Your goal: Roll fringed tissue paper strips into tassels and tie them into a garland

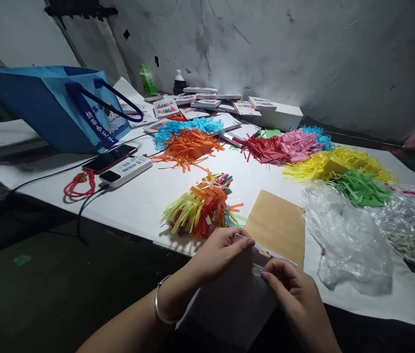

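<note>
My left hand [219, 252] pinches the top edge of a clear plastic sleeve [235, 299] at the table's near edge. A silver bangle sits on that wrist. My right hand [291, 289] pinches the same sleeve's opening from the right, fingers closed on it. A brown cardboard sheet [277, 225] lies just beyond both hands. A mixed bundle of coloured paper fringe [202, 206] rests on the white table [137, 201], just left of the cardboard.
Piles of fringe lie further back: orange [189, 146], blue [185, 126], red [264, 148], pink [298, 143], yellow [336, 164], green [360, 187]. Clear bags [347, 235] heap at right. Small boxes [207, 103], a blue tote [60, 105], phone [110, 158] and power bank [126, 170] stand left.
</note>
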Demonstrator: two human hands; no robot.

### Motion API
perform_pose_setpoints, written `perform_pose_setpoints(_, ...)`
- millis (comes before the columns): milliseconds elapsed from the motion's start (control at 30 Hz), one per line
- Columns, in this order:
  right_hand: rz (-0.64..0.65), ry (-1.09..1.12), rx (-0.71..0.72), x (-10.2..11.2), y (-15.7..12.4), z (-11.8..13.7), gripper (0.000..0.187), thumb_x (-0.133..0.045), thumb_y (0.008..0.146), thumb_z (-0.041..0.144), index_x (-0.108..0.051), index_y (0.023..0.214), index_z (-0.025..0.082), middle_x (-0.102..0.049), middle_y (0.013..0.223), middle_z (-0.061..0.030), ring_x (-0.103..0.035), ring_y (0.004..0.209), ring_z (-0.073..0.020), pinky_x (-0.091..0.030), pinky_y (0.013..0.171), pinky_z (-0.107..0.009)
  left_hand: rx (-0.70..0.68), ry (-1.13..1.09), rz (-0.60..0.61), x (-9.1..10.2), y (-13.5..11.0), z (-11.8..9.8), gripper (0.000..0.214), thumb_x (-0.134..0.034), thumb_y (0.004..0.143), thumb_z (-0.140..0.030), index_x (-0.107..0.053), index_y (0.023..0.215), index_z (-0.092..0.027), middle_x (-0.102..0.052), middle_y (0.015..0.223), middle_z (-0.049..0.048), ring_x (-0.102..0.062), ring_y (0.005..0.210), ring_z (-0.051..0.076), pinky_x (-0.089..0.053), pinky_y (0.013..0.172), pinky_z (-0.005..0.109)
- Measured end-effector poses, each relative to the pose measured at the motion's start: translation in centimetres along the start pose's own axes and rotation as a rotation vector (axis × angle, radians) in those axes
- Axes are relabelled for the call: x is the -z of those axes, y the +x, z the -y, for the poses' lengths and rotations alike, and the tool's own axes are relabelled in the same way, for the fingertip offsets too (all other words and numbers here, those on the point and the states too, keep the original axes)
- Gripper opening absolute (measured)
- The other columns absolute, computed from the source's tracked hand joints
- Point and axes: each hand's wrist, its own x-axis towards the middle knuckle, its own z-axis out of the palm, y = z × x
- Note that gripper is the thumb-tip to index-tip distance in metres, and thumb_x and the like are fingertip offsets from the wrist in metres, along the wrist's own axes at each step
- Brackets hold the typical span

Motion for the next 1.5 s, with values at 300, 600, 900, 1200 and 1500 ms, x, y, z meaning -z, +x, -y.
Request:
perform_pose_setpoints(300,-0.082,-0.081,0.100,-0.5,0.0,-0.5,0.024,-0.057,0.095,0.044,-0.067,0.087,0.023,-0.068,0.079,0.0016,-0.064,0.072,-0.0126,-0.048,0.064,-0.017,0.000,-0.011,-0.003,-0.1,0.1,0.2,0.030,-0.061,0.089,-0.045,-0.065,0.080,-0.016,-0.053,0.064,-0.0053,-0.044,0.058,0.011,-0.035,0.055,0.021)
perform_pose_setpoints(600,-0.315,-0.391,0.477,-1.7,-0.1,-1.0,0.011,-0.054,0.100,0.026,-0.064,0.095,0.026,-0.072,0.082,0.0047,-0.070,0.072,-0.0089,-0.051,0.066,-0.014,0.011,-0.070,0.016,-0.3,0.0,0.2,0.029,-0.063,0.088,-0.044,-0.066,0.079,-0.016,-0.054,0.063,-0.0055,-0.044,0.058,0.011,-0.034,0.055,0.020)
perform_pose_setpoints(900,-0.680,-0.795,0.530,-2.3,1.3,-2.2,0.074,-0.055,0.090,0.066,-0.042,0.142,0.015,-0.057,0.129,-0.0210,-0.054,0.120,-0.0373,-0.045,0.096,-0.053,0.013,-0.187,0.036,-0.3,0.0,0.5,0.031,-0.067,0.085,-0.046,-0.064,0.079,-0.015,-0.060,0.072,-0.0017,-0.051,0.070,0.013,-0.039,0.062,0.021)
perform_pose_setpoints(1200,-0.395,-0.452,0.517,-1.9,1.5,-2.6,0.029,-0.067,0.090,0.048,-0.063,0.109,0.027,-0.068,0.092,-0.0024,-0.062,0.087,-0.0229,-0.053,0.074,-0.036,0.077,-0.203,0.062,0.0,-0.3,0.5,0.044,-0.072,0.079,-0.057,-0.064,0.078,-0.014,-0.056,0.067,-0.0031,-0.046,0.063,0.011,-0.035,0.056,0.020)
perform_pose_setpoints(1500,-0.292,-0.014,0.269,-0.7,0.7,-3.5,0.030,-0.064,0.092,0.038,-0.068,0.120,0.030,-0.072,0.114,-0.0046,-0.070,0.103,-0.0199,-0.059,0.085,-0.030,0.096,-0.212,0.037,0.1,-0.5,0.4,0.046,-0.073,0.077,-0.060,-0.064,0.078,-0.014,-0.055,0.067,-0.0027,-0.046,0.061,0.011,-0.034,0.053,0.019)
